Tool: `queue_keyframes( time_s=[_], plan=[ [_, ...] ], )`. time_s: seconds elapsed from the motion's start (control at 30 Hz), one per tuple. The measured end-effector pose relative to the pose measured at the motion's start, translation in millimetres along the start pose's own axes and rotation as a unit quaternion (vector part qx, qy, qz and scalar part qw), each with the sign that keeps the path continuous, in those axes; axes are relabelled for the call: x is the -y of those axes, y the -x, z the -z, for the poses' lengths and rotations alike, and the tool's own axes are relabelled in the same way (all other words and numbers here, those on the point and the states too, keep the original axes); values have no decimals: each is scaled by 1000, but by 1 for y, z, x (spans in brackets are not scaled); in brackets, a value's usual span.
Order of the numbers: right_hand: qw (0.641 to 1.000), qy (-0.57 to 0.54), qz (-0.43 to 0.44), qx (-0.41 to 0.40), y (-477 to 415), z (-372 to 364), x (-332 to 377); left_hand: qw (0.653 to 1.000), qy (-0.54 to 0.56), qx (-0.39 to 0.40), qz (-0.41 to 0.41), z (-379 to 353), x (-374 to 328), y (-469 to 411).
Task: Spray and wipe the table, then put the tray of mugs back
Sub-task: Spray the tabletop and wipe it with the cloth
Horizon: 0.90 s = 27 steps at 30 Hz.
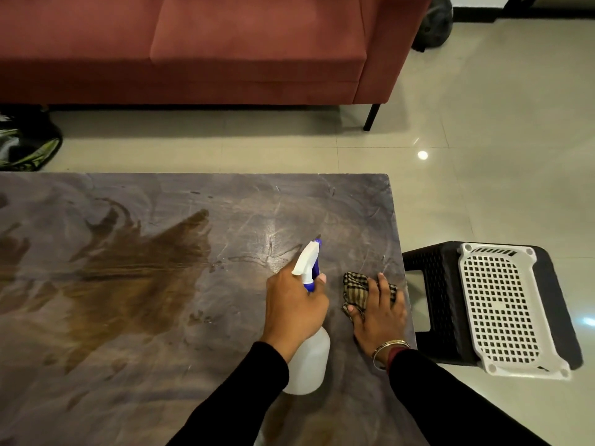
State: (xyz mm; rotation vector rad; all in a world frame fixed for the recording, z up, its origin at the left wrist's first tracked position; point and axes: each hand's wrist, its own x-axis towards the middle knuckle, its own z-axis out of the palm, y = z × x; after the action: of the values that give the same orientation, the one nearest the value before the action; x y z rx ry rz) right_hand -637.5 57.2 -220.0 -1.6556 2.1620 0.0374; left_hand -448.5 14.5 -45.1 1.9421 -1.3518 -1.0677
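Observation:
The grey-brown marbled table [161, 284] fills the lower left of the head view. My left hand [294, 307] grips a white spray bottle [309, 358] with a blue-and-white trigger head, nozzle pointing away over the table. My right hand [380, 312] presses flat on a crumpled brown checked cloth [355, 289] near the table's right edge. A white perforated tray [502, 307] lies on a black stool [431, 284] to the right of the table. No mugs are in view.
A red sofa [209, 49] stands across the tiled floor [483, 140] beyond the table. A green-and-black bag [29, 146] lies on the floor at far left. A dark round object [433, 24] sits by the sofa's right end.

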Motion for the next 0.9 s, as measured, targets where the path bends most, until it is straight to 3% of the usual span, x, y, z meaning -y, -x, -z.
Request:
queue_keyframes(
  time_s=[0.23, 0.4, 0.5, 0.7, 0.9],
  plan=[
    [1000, -2, -13, 13, 1, 2, 2, 999, -45, -12, 18, -3, -10, -12],
    [1000, -7, -11, 16, 0, 0, 0, 979, 71, -82, -173, -7, -6, -5],
    [1000, -7, -7, 9, 1, 0, -1, 965, 100, -110, -217, -13, 9, 1],
    [1000, -5, -9, 6, 0, -2, -1, 967, 101, -127, -197, -24, 37, 24],
    [1000, -5, -6, -6, 1, -1, -1, 985, 89, -106, -99, -24, 60, 63]
  ],
)
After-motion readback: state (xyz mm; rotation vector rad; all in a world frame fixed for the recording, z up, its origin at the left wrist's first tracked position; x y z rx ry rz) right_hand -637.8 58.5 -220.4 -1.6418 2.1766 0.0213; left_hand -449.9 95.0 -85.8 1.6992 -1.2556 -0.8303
